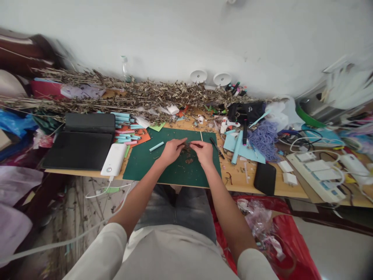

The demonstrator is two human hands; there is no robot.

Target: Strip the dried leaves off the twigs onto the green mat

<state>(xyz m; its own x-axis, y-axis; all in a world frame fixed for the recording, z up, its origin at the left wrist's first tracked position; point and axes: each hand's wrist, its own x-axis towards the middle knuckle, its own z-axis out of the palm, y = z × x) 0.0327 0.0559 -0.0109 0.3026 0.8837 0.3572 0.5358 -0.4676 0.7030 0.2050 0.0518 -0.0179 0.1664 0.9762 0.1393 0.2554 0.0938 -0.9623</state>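
Note:
My left hand (173,151) and my right hand (203,151) are close together over a green cutting mat (148,167). Thumb and fingers of the right hand are pinched together. On the left hand, the index finger reaches toward the right hand and the other fingers are drawn in. What either hand grips is too small to make out. Crumbled dried leaves (189,160) lie on the mat between and below my fingertips. A light blue paper roll (156,146) rests left of my left hand. A black pen (217,147) lies right of my right hand.
Bundles of dried stems (163,93) run along the wall. At left are a black tablet case (81,144), a white power bank (114,160) and several blue rolls (122,118). At right are a glue gun (229,125), purple yarn (264,140), a black phone (265,178) and a power strip (316,177).

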